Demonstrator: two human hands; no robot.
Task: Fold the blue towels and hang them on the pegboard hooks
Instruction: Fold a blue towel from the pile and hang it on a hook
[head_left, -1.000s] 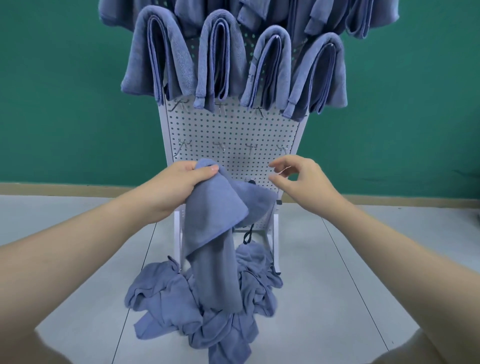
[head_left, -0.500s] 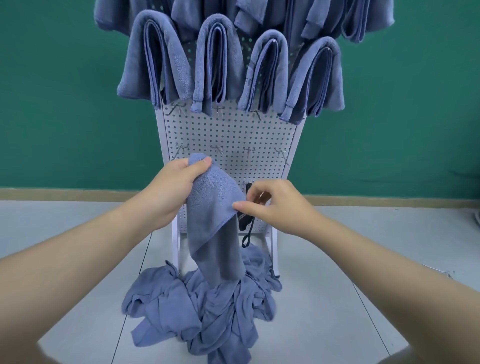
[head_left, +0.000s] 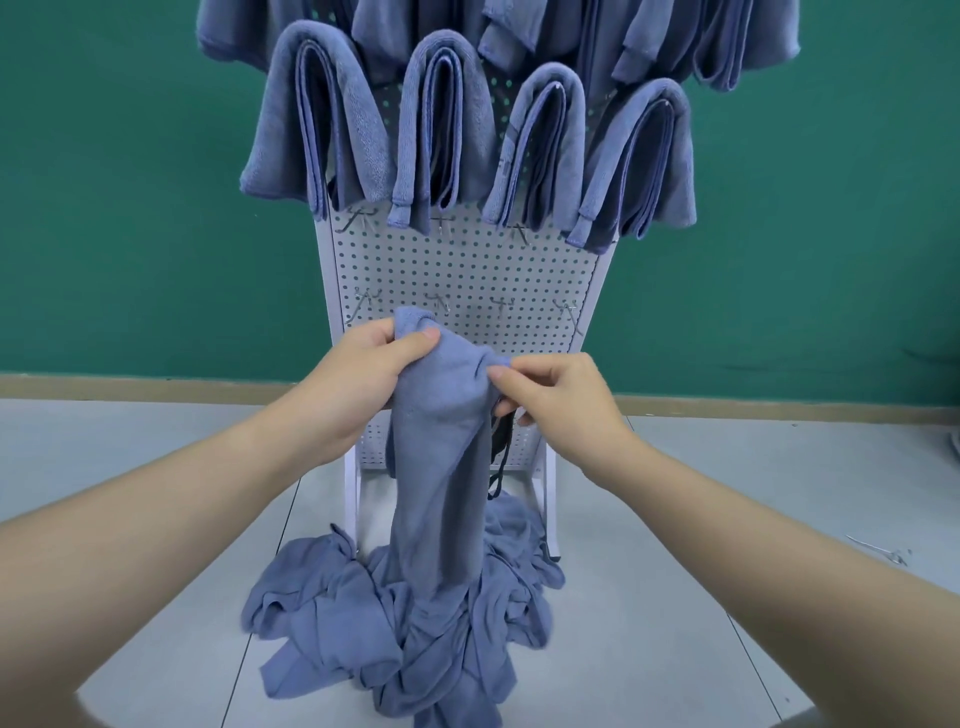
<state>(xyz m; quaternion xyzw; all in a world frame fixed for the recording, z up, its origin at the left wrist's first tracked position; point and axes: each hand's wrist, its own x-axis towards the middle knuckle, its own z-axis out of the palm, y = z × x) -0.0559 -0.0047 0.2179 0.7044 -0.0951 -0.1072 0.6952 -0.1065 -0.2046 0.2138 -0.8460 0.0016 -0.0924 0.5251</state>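
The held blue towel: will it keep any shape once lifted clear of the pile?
Probably not: the blue towel droops limp from both hands. It looks light, since the right hand only pinches it. Its tail may drag the floor pile.

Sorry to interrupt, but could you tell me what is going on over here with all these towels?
A person is hanging blue towels on a white pegboard. The left hand grips the top of one towel and the right hand pinches its edge. Four folded towels hang in a row above empty hooks; a crumpled pile lies on the floor.
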